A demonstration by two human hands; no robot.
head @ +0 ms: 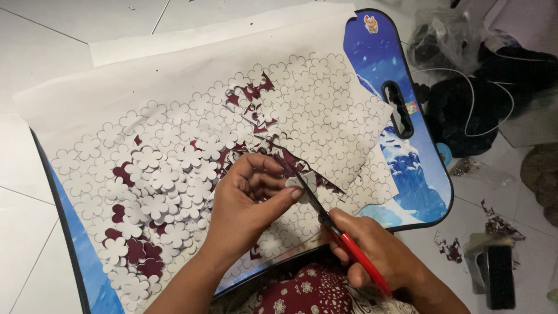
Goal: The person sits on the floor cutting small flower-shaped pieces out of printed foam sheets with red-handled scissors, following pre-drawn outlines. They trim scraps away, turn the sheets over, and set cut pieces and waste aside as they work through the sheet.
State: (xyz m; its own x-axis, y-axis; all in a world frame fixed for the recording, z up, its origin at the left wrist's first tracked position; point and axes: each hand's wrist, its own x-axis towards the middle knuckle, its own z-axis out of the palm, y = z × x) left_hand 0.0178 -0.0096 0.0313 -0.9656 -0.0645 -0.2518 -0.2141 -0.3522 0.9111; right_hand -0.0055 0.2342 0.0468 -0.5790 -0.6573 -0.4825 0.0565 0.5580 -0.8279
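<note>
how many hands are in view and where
2. The left hand is at centre, pinching a small white paper piece. The right hand is at lower right, holding red-handled scissors that cut it. No others visible.

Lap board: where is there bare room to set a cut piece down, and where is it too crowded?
Free: the plain white paper along the far edge, beyond the printed flower sheet; and the blue board strip beside its handle slot. Crowded: the loose cut flowers piled beyond the left hand, and the spot where the right hand works the scissors.
</note>
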